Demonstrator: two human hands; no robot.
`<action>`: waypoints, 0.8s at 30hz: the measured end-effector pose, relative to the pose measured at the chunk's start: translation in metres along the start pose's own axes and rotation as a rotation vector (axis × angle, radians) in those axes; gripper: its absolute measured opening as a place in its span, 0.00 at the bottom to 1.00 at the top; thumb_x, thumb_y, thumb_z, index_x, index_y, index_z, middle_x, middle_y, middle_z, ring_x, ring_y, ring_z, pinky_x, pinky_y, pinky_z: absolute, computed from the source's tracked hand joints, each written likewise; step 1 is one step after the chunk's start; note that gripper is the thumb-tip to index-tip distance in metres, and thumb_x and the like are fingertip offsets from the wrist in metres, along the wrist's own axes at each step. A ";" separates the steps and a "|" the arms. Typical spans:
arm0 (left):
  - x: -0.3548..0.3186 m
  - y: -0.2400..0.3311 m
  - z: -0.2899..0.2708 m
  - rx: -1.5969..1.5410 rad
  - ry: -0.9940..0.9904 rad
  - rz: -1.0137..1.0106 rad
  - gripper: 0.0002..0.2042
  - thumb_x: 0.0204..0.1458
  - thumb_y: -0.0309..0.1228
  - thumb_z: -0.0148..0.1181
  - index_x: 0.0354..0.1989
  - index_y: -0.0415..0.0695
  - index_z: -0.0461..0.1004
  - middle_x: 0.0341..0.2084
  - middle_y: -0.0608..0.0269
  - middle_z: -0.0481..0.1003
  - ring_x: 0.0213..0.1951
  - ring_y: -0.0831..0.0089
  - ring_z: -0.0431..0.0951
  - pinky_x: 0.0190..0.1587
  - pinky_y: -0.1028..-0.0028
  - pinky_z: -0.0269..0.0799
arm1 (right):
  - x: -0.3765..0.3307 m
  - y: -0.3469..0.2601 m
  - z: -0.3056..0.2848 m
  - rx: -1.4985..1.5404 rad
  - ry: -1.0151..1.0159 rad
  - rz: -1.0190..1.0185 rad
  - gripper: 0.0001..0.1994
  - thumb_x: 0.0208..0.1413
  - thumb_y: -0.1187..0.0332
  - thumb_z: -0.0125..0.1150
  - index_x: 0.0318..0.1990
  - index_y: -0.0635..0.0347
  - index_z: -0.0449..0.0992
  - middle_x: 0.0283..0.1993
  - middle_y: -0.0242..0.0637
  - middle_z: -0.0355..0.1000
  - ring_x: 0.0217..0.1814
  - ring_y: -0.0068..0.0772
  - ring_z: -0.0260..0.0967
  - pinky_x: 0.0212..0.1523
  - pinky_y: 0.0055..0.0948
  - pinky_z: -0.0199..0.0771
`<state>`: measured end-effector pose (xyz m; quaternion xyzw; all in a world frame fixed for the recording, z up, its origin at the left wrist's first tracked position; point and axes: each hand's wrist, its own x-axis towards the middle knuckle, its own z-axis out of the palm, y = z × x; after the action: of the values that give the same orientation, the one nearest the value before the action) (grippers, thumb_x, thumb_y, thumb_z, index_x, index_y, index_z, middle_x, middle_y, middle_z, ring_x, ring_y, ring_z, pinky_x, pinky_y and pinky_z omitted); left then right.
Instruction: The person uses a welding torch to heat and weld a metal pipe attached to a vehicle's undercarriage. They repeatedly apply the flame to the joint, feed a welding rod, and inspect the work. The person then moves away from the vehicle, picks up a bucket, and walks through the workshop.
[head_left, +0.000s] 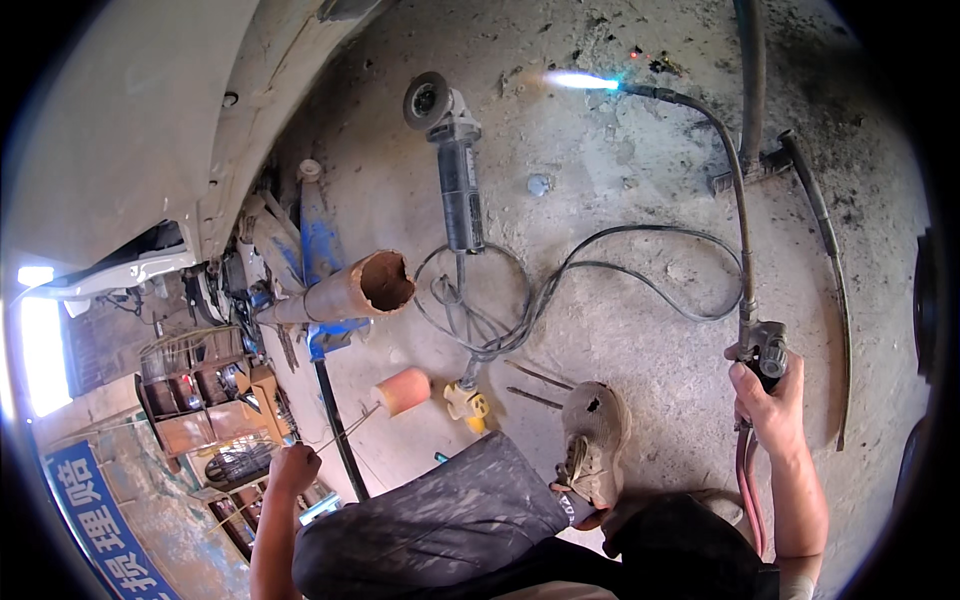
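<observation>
At the near left, the left hand [292,468] has its grip closed on a thin wire [350,428], slanting toward one red cylinder [403,391]; whether these join, I cannot tell. Farther off is one rusty pipe [335,295], its open end ragged. Mid-scene lie one yellow plug [467,406], one angle grinder [459,190] at the far side, and two thin rods [540,375] beside one shoe [597,440]. At the near right, the right hand's [770,397] grip wraps one lit torch [742,220], its single flame [585,80] far off, pointing left.
</observation>
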<state>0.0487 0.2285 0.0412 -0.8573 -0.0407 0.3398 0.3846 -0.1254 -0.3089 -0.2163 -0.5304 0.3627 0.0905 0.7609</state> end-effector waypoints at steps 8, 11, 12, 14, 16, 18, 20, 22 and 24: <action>0.004 0.001 0.002 -0.031 0.007 -0.020 0.11 0.46 0.35 0.52 0.27 0.42 0.78 0.28 0.50 0.77 0.33 0.51 0.77 0.39 0.58 0.73 | 0.000 0.001 0.000 -0.007 -0.010 -0.028 0.12 0.51 0.66 0.62 0.35 0.68 0.73 0.17 0.26 0.64 0.14 0.13 0.58 0.15 0.18 0.59; 0.004 -0.002 0.006 -0.036 0.015 -0.007 0.11 0.46 0.35 0.52 0.26 0.42 0.78 0.28 0.49 0.77 0.33 0.51 0.77 0.39 0.58 0.73 | 0.000 0.001 0.000 0.005 -0.001 -0.023 0.12 0.51 0.66 0.62 0.35 0.68 0.74 0.17 0.26 0.64 0.14 0.14 0.58 0.15 0.18 0.59; 0.004 -0.003 0.008 -0.040 0.022 0.001 0.11 0.46 0.35 0.52 0.26 0.42 0.78 0.29 0.49 0.77 0.33 0.51 0.77 0.39 0.58 0.73 | 0.000 0.002 -0.001 0.002 0.003 -0.024 0.12 0.51 0.66 0.62 0.35 0.68 0.74 0.17 0.26 0.64 0.14 0.14 0.58 0.15 0.18 0.59; 0.004 -0.005 0.010 -0.034 0.027 0.007 0.11 0.46 0.35 0.52 0.26 0.42 0.78 0.28 0.49 0.77 0.34 0.51 0.77 0.39 0.58 0.73 | -0.001 0.002 -0.001 0.002 0.004 -0.017 0.12 0.51 0.66 0.63 0.35 0.67 0.74 0.17 0.26 0.64 0.14 0.14 0.58 0.15 0.18 0.59; 0.004 -0.008 0.014 -0.053 0.049 0.026 0.11 0.45 0.35 0.52 0.25 0.41 0.78 0.27 0.48 0.76 0.33 0.50 0.77 0.38 0.57 0.73 | -0.001 0.001 -0.001 0.008 -0.004 -0.001 0.12 0.51 0.66 0.63 0.35 0.67 0.74 0.17 0.26 0.64 0.13 0.14 0.58 0.14 0.18 0.59; 0.004 -0.012 0.018 -0.097 0.088 0.060 0.11 0.44 0.34 0.52 0.24 0.40 0.77 0.23 0.45 0.75 0.30 0.49 0.76 0.35 0.56 0.72 | -0.001 0.001 -0.001 -0.002 0.003 -0.015 0.12 0.51 0.66 0.63 0.35 0.68 0.74 0.17 0.26 0.64 0.13 0.14 0.58 0.14 0.18 0.59; 0.002 -0.010 0.013 -0.082 0.037 0.022 0.11 0.45 0.35 0.52 0.26 0.42 0.78 0.26 0.47 0.76 0.33 0.50 0.77 0.38 0.58 0.73 | -0.001 0.001 -0.001 -0.002 0.010 -0.018 0.12 0.51 0.66 0.63 0.35 0.68 0.74 0.16 0.26 0.64 0.13 0.14 0.58 0.14 0.18 0.59; 0.002 -0.006 0.008 -0.072 0.010 0.001 0.11 0.45 0.35 0.52 0.27 0.42 0.78 0.28 0.48 0.76 0.34 0.51 0.77 0.39 0.58 0.73 | -0.002 0.000 0.000 0.008 0.016 -0.010 0.12 0.51 0.66 0.63 0.35 0.68 0.74 0.17 0.26 0.64 0.13 0.14 0.58 0.14 0.18 0.59; 0.004 -0.001 0.006 -0.068 0.007 0.001 0.11 0.45 0.35 0.52 0.27 0.42 0.78 0.27 0.48 0.76 0.33 0.50 0.77 0.39 0.58 0.73 | -0.002 0.001 0.001 0.004 0.016 -0.017 0.12 0.51 0.66 0.63 0.35 0.68 0.74 0.17 0.26 0.64 0.13 0.15 0.58 0.14 0.18 0.59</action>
<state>0.0483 0.2342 0.0372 -0.8711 -0.0505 0.3355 0.3550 -0.1267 -0.3076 -0.2159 -0.5325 0.3643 0.0791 0.7599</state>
